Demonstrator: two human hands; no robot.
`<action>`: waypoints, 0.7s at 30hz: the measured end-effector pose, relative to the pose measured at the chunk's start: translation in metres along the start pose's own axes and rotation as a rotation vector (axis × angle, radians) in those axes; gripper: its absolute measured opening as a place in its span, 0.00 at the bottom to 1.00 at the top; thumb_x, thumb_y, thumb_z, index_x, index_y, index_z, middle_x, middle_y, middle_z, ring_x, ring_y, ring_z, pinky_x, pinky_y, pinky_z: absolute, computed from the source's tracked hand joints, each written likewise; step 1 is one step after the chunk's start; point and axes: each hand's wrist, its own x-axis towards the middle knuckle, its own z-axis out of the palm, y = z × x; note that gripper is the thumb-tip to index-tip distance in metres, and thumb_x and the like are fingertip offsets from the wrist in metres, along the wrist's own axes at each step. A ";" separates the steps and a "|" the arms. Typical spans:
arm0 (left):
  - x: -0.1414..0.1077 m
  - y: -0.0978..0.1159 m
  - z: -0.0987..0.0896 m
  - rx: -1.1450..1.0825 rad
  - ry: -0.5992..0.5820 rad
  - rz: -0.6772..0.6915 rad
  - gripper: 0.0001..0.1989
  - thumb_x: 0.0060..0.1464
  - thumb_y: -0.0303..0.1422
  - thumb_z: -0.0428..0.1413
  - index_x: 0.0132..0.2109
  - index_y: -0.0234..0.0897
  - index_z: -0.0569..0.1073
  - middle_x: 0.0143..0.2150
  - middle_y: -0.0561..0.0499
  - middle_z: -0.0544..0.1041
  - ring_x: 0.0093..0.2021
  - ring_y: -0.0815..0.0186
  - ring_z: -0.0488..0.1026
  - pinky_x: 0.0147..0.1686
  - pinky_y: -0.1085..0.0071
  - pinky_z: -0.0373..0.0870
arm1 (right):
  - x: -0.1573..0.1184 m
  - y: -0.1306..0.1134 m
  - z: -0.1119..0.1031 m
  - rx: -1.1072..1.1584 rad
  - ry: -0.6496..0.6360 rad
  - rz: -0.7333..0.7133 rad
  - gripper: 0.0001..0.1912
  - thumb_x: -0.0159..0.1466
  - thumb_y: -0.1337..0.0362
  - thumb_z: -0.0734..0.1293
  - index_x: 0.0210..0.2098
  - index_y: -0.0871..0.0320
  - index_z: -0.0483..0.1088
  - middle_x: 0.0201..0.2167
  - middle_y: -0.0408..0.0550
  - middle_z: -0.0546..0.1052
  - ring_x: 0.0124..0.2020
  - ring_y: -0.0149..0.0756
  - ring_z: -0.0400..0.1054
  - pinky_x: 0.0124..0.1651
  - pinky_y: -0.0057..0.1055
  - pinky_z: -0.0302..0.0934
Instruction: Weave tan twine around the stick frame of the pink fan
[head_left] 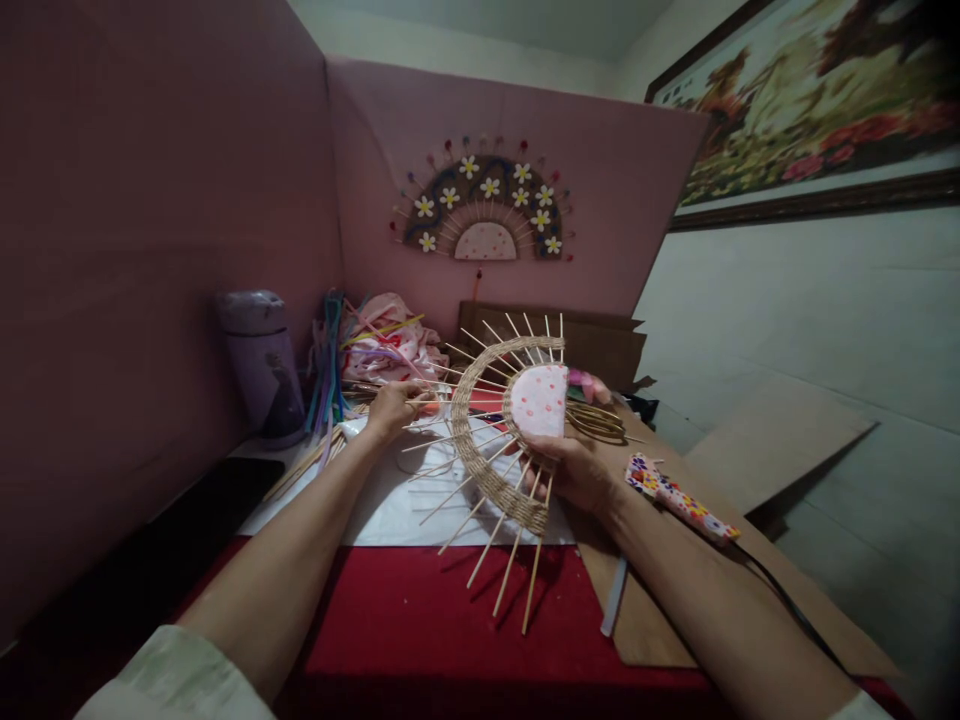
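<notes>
A half-round fan frame of thin sticks, with a woven twine band, is held up over the table on its side. At its hub is a white half-disc with pinkish-red dots. My right hand grips the fan at the lower part of the hub, its fingers partly behind the sticks. Left of the fan, my left hand has its fingers pinched together near the stick tips; what they hold is too small to make out.
A floral glue gun lies on brown cardboard at the right. A purple tumbler, colored strips and bundled pink cloth stand at the left back. A finished flowered fan hangs on the pink panel.
</notes>
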 end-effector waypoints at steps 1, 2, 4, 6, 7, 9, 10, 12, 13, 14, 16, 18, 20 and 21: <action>0.001 0.000 0.002 -0.045 -0.013 -0.015 0.12 0.36 0.40 0.61 0.23 0.35 0.75 0.17 0.53 0.69 0.18 0.71 0.63 0.19 0.75 0.54 | 0.000 -0.001 0.001 0.002 -0.001 0.004 0.14 0.56 0.58 0.63 0.32 0.64 0.72 0.14 0.45 0.70 0.14 0.27 0.61 0.17 0.24 0.55; 0.001 0.001 0.003 -0.075 -0.031 -0.023 0.13 0.36 0.41 0.61 0.22 0.34 0.73 0.16 0.54 0.67 0.17 0.72 0.61 0.18 0.76 0.54 | -0.001 -0.001 0.001 0.007 -0.001 0.007 0.14 0.56 0.58 0.63 0.31 0.64 0.72 0.14 0.45 0.70 0.13 0.27 0.61 0.16 0.24 0.55; 0.001 0.006 0.005 -0.138 -0.051 -0.042 0.16 0.36 0.43 0.60 0.20 0.33 0.71 0.15 0.55 0.65 0.15 0.74 0.59 0.16 0.76 0.53 | -0.001 -0.002 0.001 0.026 -0.006 0.010 0.14 0.55 0.57 0.64 0.31 0.63 0.72 0.15 0.45 0.70 0.13 0.27 0.61 0.16 0.24 0.55; -0.001 0.011 0.006 -0.191 -0.063 -0.055 0.17 0.35 0.44 0.60 0.19 0.33 0.69 0.14 0.56 0.64 0.15 0.75 0.58 0.16 0.77 0.54 | -0.001 -0.002 0.001 0.050 -0.005 0.009 0.13 0.54 0.58 0.65 0.32 0.63 0.72 0.15 0.44 0.71 0.14 0.28 0.61 0.15 0.24 0.55; -0.003 0.015 0.006 -0.213 -0.067 -0.061 0.17 0.34 0.44 0.60 0.20 0.33 0.68 0.15 0.56 0.64 0.15 0.75 0.59 0.16 0.77 0.54 | -0.001 -0.002 0.000 0.059 -0.003 0.013 0.13 0.54 0.58 0.65 0.32 0.63 0.72 0.15 0.44 0.71 0.14 0.28 0.62 0.15 0.23 0.56; -0.006 0.021 0.005 -0.250 -0.079 -0.074 0.17 0.34 0.43 0.60 0.21 0.33 0.68 0.14 0.57 0.64 0.15 0.75 0.58 0.15 0.77 0.54 | -0.001 -0.001 -0.001 0.067 0.001 0.021 0.14 0.54 0.58 0.65 0.33 0.63 0.72 0.16 0.45 0.71 0.14 0.28 0.62 0.15 0.23 0.57; -0.007 0.023 0.005 -0.262 -0.086 -0.081 0.16 0.34 0.43 0.60 0.21 0.33 0.68 0.14 0.57 0.63 0.14 0.76 0.58 0.15 0.77 0.53 | 0.000 0.000 -0.002 0.073 0.004 0.022 0.14 0.55 0.58 0.65 0.33 0.63 0.72 0.16 0.44 0.71 0.14 0.28 0.63 0.15 0.23 0.58; -0.009 0.027 0.005 -0.282 -0.101 -0.093 0.15 0.34 0.42 0.60 0.21 0.33 0.69 0.13 0.57 0.64 0.12 0.76 0.56 0.13 0.78 0.51 | 0.001 0.001 -0.004 0.090 0.002 0.008 0.14 0.55 0.58 0.65 0.33 0.63 0.72 0.16 0.44 0.71 0.14 0.28 0.63 0.15 0.23 0.58; -0.010 0.029 0.006 -0.292 -0.108 -0.096 0.15 0.34 0.41 0.61 0.21 0.33 0.69 0.13 0.56 0.64 0.12 0.76 0.56 0.12 0.77 0.50 | 0.001 0.002 -0.005 0.100 0.002 -0.004 0.14 0.55 0.58 0.65 0.33 0.63 0.72 0.17 0.43 0.71 0.14 0.27 0.63 0.15 0.23 0.58; -0.011 0.031 0.008 -0.300 -0.117 -0.097 0.15 0.35 0.41 0.61 0.22 0.33 0.69 0.13 0.56 0.65 0.12 0.76 0.57 0.12 0.77 0.51 | 0.002 0.003 -0.005 0.109 0.002 -0.016 0.14 0.55 0.58 0.65 0.33 0.63 0.72 0.17 0.43 0.71 0.14 0.27 0.63 0.14 0.22 0.58; -0.014 0.035 0.012 -0.323 -0.139 -0.097 0.14 0.36 0.40 0.61 0.22 0.33 0.69 0.14 0.56 0.66 0.13 0.75 0.59 0.13 0.78 0.53 | 0.002 0.004 -0.005 0.120 0.007 -0.031 0.14 0.56 0.57 0.65 0.34 0.63 0.72 0.17 0.43 0.71 0.14 0.28 0.64 0.14 0.22 0.58; -0.017 0.039 0.018 -0.366 -0.169 -0.099 0.14 0.37 0.38 0.61 0.20 0.33 0.68 0.14 0.56 0.65 0.13 0.76 0.59 0.14 0.78 0.53 | 0.002 0.003 -0.004 0.132 0.020 -0.040 0.14 0.55 0.57 0.65 0.33 0.63 0.71 0.16 0.44 0.71 0.14 0.28 0.64 0.13 0.22 0.58; -0.020 0.044 0.024 -0.424 -0.203 -0.106 0.13 0.36 0.35 0.62 0.19 0.32 0.67 0.14 0.57 0.64 0.14 0.77 0.57 0.14 0.79 0.52 | 0.001 0.002 0.000 0.143 0.021 -0.045 0.14 0.54 0.57 0.65 0.32 0.63 0.71 0.15 0.43 0.71 0.13 0.27 0.63 0.13 0.22 0.58; -0.022 0.046 0.027 -0.452 -0.217 -0.115 0.12 0.35 0.34 0.62 0.19 0.32 0.68 0.15 0.58 0.64 0.14 0.78 0.57 0.15 0.79 0.51 | 0.000 0.001 0.001 0.145 0.019 -0.047 0.14 0.54 0.57 0.65 0.31 0.63 0.71 0.15 0.43 0.71 0.12 0.27 0.62 0.12 0.22 0.57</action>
